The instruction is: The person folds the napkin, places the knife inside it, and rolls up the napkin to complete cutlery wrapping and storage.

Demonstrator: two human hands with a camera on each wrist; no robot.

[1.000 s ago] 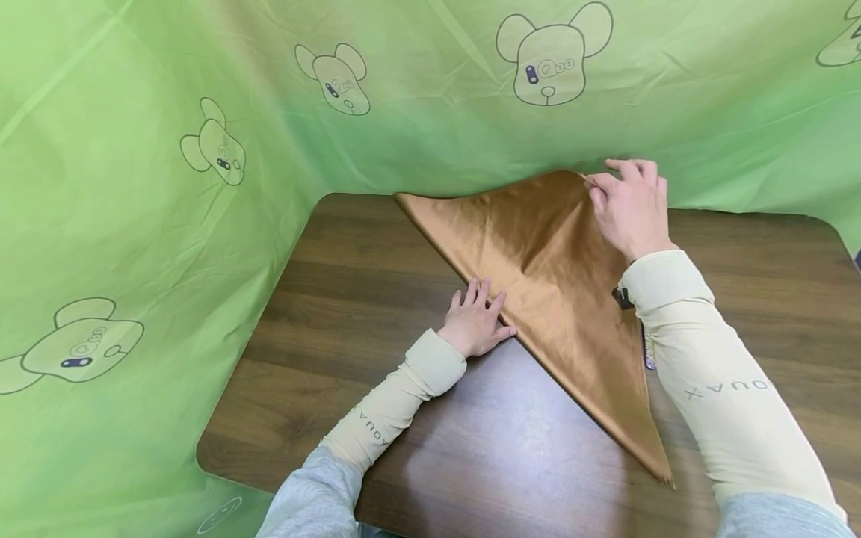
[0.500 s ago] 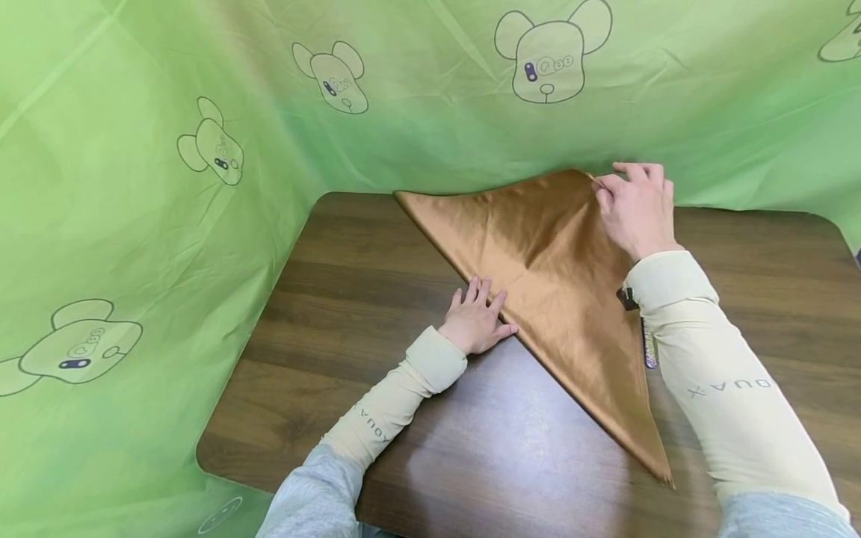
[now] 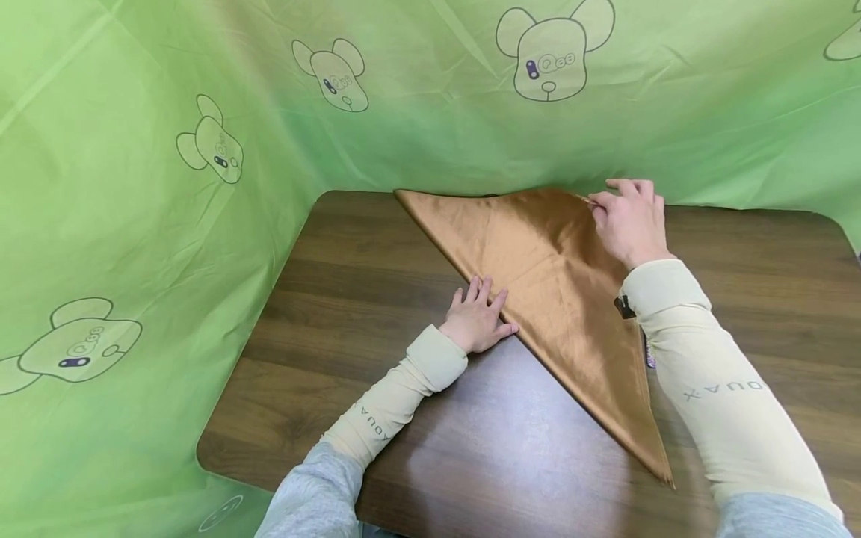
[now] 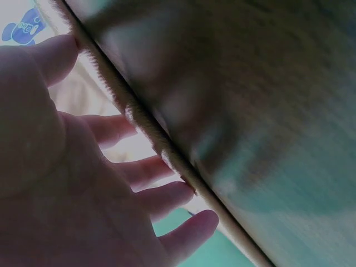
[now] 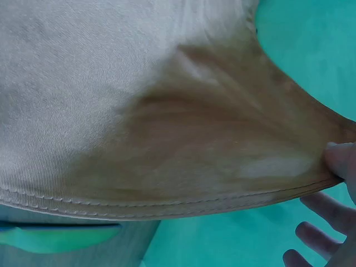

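Note:
A shiny brown satin cloth point(image 3: 531, 276) lies folded on the diagonal, its long folded edge running from the back left to the front right. My left hand point(image 3: 474, 321) rests at the middle of that fold with its fingers spread. In the left wrist view, the fingertips point(image 4: 167, 192) touch the rolled edge of the cloth. Thumb and finger of my right hand point(image 3: 632, 224) pinch the far corner and hold it raised, while the other fingers stay off the fabric. Creases fan out from the pinched corner point(image 5: 311, 150), and a stitched hem shows in the right wrist view.
The cloth lies on a dark wooden table point(image 3: 323, 299) with rounded corners. A green curtain point(image 3: 430, 112) with bear-head drawings hangs behind and to the left. Beside the right sleeve, a small colourful patterned item point(image 3: 649, 353) shows at the cloth's edge, mostly hidden.
My right hand shifted slightly right, then came lower and a little left, bringing the pinched corner down with it. My left hand stays on the fold.

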